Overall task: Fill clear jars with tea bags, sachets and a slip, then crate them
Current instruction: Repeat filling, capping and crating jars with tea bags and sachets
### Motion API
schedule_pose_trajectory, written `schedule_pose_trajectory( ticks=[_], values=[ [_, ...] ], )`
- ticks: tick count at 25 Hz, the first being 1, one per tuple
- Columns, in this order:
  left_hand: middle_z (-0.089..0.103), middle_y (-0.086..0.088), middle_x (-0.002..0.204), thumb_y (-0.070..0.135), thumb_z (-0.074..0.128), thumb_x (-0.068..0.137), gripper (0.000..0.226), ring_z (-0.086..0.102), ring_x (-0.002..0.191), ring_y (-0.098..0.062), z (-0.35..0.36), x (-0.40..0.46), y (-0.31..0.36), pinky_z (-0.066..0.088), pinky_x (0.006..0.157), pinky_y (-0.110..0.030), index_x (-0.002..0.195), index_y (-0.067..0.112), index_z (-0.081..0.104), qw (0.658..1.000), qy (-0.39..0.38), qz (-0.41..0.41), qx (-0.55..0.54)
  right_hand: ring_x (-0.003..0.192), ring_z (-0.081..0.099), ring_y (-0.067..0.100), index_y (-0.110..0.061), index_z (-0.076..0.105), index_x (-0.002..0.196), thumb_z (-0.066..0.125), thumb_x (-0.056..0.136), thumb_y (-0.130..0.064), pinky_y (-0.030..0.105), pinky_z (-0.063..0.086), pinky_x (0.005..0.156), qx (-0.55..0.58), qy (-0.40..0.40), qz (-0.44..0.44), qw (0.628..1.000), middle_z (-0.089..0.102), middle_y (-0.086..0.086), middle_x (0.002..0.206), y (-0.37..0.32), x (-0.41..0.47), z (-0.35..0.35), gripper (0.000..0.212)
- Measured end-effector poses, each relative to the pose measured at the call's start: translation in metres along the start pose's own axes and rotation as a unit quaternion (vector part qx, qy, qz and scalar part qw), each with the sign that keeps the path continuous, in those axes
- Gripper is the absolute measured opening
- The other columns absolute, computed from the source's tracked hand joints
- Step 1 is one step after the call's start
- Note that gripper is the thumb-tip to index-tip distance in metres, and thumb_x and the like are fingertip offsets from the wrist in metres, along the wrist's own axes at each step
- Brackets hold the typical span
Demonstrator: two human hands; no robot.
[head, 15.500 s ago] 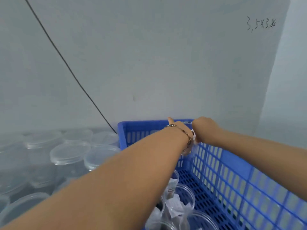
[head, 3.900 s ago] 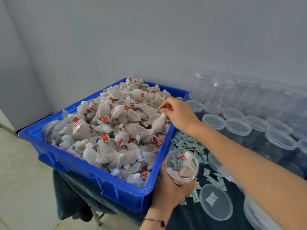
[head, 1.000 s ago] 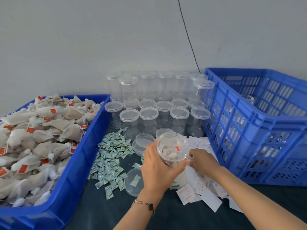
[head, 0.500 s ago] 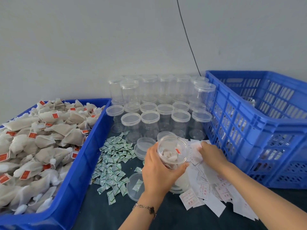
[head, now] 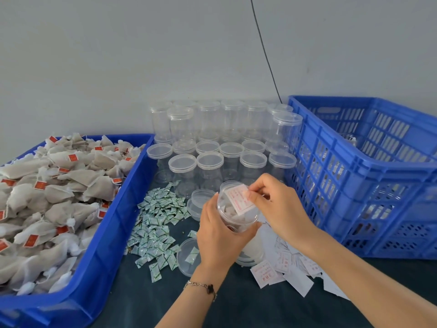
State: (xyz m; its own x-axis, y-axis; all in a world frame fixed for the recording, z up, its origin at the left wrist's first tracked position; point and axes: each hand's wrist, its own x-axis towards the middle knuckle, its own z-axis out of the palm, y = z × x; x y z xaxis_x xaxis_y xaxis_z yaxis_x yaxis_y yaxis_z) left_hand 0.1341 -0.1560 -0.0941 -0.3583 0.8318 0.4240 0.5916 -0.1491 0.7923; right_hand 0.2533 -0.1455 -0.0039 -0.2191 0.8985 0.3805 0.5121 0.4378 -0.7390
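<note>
My left hand (head: 218, 235) grips a clear open jar (head: 236, 217) with tea bags inside, held tilted above the dark table. My right hand (head: 279, 207) pinches a white slip with red print (head: 239, 201) at the jar's mouth, partly inside it. More slips (head: 283, 268) lie scattered on the table under my right wrist. A pile of small green-and-white sachets (head: 157, 223) lies left of the jar. Tea bags with red tags (head: 54, 197) fill the blue tray (head: 104, 254) on the left. The tall blue crate (head: 369, 176) stands to the right.
Several empty lidded clear jars (head: 210, 162) stand in rows against the wall behind the jar. Loose clear lids (head: 189, 256) and an open jar (head: 201, 197) lie near my left hand. A black cable (head: 264, 50) runs up the wall.
My right hand has lifted a slip off the pile on the table and brought it up to the jar's mouth. My left hand keeps holding the jar in much the same place.
</note>
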Motion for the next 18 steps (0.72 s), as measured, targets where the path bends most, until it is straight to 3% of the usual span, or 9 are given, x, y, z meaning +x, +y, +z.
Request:
schedule_pose_trajectory(
  ticks=[5, 9, 12, 15, 18],
  values=[
    [0.052, 0.003, 0.126, 0.060, 0.080, 0.051, 0.102, 0.054, 0.114, -0.015, -0.007, 0.003, 0.001, 0.044, 0.075, -0.026, 0.135, 0.013, 0.044, 1.000, 0.014, 0.016, 0.011, 0.085, 0.047, 0.005, -0.021, 0.064, 0.085, 0.062, 0.090, -0.014, 0.006, 0.034, 0.075, -0.105, 0.004, -0.072, 0.992, 0.056, -0.015, 0.078, 0.001, 0.007, 0.005, 0.009],
    [0.050, 0.007, 0.127, 0.062, 0.079, 0.051, 0.103, 0.051, 0.117, -0.012, -0.010, 0.004, 0.000, 0.041, 0.078, -0.023, 0.136, 0.016, 0.043, 1.000, 0.010, 0.002, 0.014, 0.083, 0.048, 0.019, -0.008, 0.068, 0.086, 0.057, 0.085, 0.008, 0.023, 0.039, 0.078, -0.174, 0.034, -0.111, 0.978, 0.058, -0.006, 0.077, 0.005, 0.009, 0.008, 0.020],
    [0.052, 0.006, 0.124, 0.066, 0.073, 0.050, 0.102, 0.053, 0.114, -0.012, -0.010, 0.001, 0.004, 0.041, 0.076, -0.023, 0.133, 0.015, 0.046, 1.000, 0.007, 0.006, 0.003, 0.088, 0.047, 0.018, -0.012, 0.071, 0.092, 0.056, 0.087, 0.002, 0.039, 0.040, 0.084, -0.213, 0.000, -0.114, 0.970, 0.060, -0.006, 0.082, 0.008, 0.013, 0.013, 0.021],
    [0.056, 0.007, 0.118, 0.071, 0.062, 0.050, 0.100, 0.059, 0.106, -0.014, -0.009, 0.000, 0.008, 0.047, 0.072, -0.026, 0.131, 0.015, 0.048, 1.000, 0.009, 0.013, -0.008, 0.098, 0.048, 0.018, -0.016, 0.073, 0.107, 0.059, 0.090, -0.008, 0.035, 0.039, 0.088, -0.200, -0.035, -0.127, 0.971, 0.065, -0.002, 0.094, 0.011, 0.009, 0.014, 0.023],
    [0.055, 0.010, 0.118, 0.071, 0.066, 0.050, 0.099, 0.058, 0.107, -0.013, -0.008, 0.002, 0.010, 0.047, 0.075, -0.027, 0.131, 0.016, 0.047, 1.000, -0.006, 0.019, -0.005, 0.106, 0.048, 0.018, -0.016, 0.068, 0.115, 0.065, 0.088, -0.015, 0.032, 0.039, 0.093, -0.184, -0.009, -0.128, 0.975, 0.062, -0.001, 0.104, 0.011, 0.003, 0.004, 0.028]
  ],
)
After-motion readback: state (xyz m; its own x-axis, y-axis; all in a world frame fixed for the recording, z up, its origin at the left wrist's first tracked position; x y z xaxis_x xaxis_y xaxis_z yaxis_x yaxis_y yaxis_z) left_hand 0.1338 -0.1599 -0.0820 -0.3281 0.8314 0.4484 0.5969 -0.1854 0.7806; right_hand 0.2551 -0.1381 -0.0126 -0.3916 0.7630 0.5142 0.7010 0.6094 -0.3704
